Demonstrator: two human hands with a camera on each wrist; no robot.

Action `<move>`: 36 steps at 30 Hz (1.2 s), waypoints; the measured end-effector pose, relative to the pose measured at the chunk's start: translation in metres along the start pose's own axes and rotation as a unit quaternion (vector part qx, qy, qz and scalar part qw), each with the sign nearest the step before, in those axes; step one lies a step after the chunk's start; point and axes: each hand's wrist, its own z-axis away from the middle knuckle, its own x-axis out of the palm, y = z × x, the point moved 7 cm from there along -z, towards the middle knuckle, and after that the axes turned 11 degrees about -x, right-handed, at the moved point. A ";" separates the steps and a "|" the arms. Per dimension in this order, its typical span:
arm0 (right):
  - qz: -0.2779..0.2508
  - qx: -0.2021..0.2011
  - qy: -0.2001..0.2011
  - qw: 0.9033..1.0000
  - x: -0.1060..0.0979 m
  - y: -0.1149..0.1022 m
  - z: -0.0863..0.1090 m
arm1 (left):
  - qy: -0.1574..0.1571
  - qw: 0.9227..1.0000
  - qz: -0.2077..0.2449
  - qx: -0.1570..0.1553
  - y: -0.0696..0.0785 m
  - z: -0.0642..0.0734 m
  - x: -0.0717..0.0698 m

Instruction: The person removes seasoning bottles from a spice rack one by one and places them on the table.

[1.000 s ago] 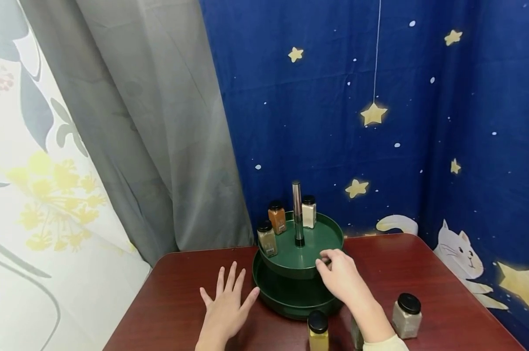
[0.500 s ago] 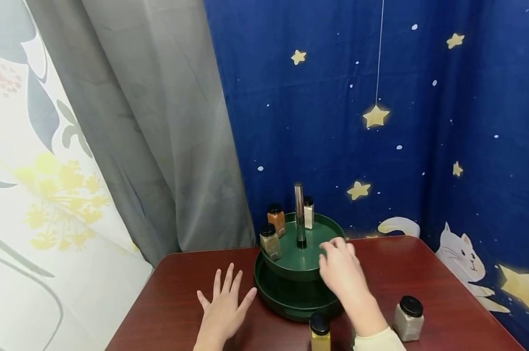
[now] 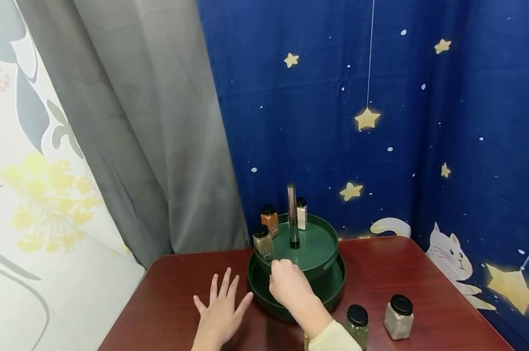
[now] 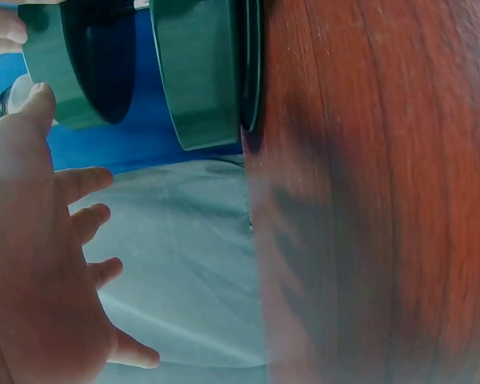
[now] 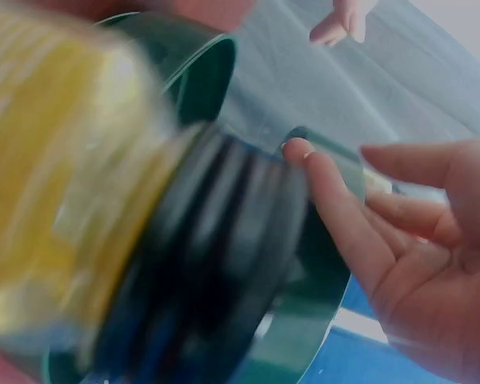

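Note:
A green two-tier round tray (image 3: 315, 233) with a metal centre post (image 3: 292, 214) stands on the table. My right hand (image 3: 288, 285) pinches the front-left rim of its upper tier; in the right wrist view the tray wall (image 5: 338, 164) lies by the thumb and forefinger. To the left, my left hand (image 3: 220, 314) is spread with straight fingers, holding nothing, beside the lower tier. On the upper tier sit a tan spice jar (image 3: 264, 246), an orange spice jar (image 3: 270, 223) and a white spice jar (image 3: 302, 218), all black-lidded.
On the table (image 3: 181, 282), right front, stand a green herb jar (image 3: 357, 329) and a pale grey jar (image 3: 398, 321). A yellow jar (image 5: 64, 184), close in the right wrist view, is mostly hidden behind the right forearm in the head view. Curtains (image 3: 194, 170) hang behind.
My right hand has moved from the tray's right rim along the front to its front-left rim, uncovering the green herb jar and covering the yellow one. The left hand stays spread.

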 end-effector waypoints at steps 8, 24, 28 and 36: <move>-0.119 0.033 -0.044 0.991 -0.014 0.031 0.018 | -0.005 1.000 -0.010 -0.007 -0.008 -0.003 0.001; -0.003 0.059 -0.088 0.994 -0.068 0.147 -0.008 | -0.002 1.000 -0.018 -0.003 -0.013 0.001 0.003; 0.027 0.020 -0.051 0.998 -0.068 0.170 -0.025 | -0.004 1.000 -0.012 0.006 -0.006 0.005 0.001; -0.041 -0.026 0.023 0.999 -0.071 0.194 -0.030 | 0.018 0.999 0.012 0.029 0.008 0.012 -0.011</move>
